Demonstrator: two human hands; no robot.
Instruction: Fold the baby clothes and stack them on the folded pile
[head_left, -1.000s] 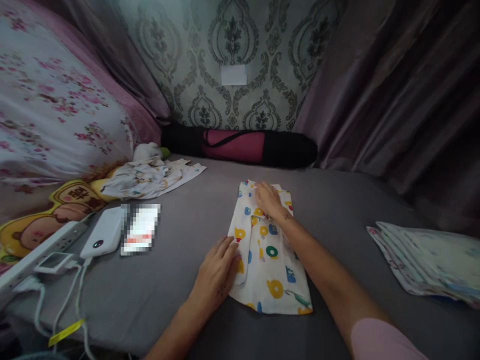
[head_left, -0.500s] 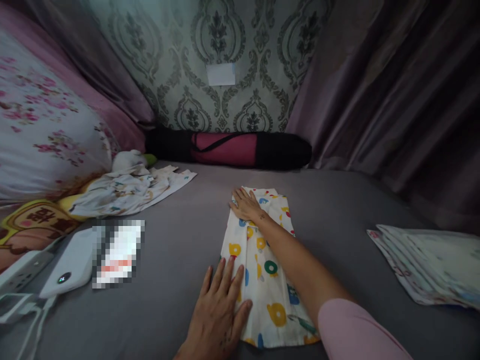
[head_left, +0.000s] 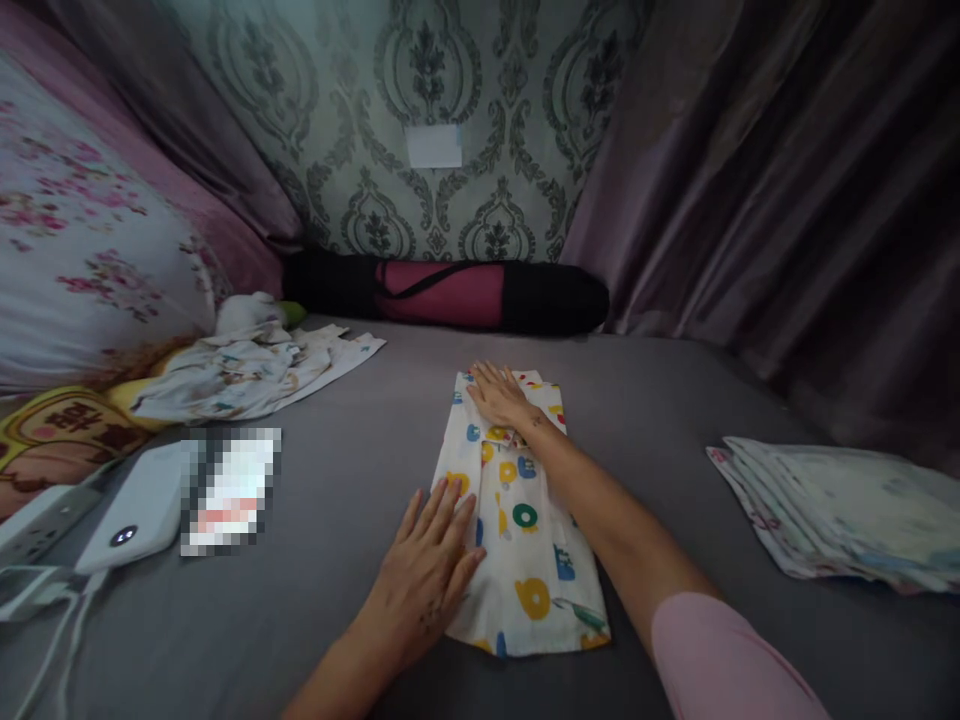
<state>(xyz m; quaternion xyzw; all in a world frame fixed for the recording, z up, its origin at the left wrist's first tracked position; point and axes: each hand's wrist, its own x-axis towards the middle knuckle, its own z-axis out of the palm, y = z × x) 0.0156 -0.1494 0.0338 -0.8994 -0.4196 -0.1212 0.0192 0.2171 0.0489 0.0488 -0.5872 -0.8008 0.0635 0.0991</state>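
A white cloth garment [head_left: 517,540] with a colourful print lies folded into a long strip on the grey bed sheet [head_left: 337,500]. My left hand [head_left: 427,565] rests flat on its lower left edge, fingers spread. At the far end of the garment my right hand [head_left: 498,393] lies palm down with its fingers apart, and that forearm crosses over the cloth's right side. Neither hand grips anything.
Stacked folded cloths [head_left: 847,510] lie on the right. On the left are a crumpled printed cloth [head_left: 240,375], a white power bank [head_left: 142,505], a power strip [head_left: 45,520] and cables. A black and red long bag [head_left: 442,295] lies along the wall.
My right hand has shifted slightly inward from the garment's far left corner, uncovering that corner. My left hand still lies on the left edge. The whole view has shifted a little.
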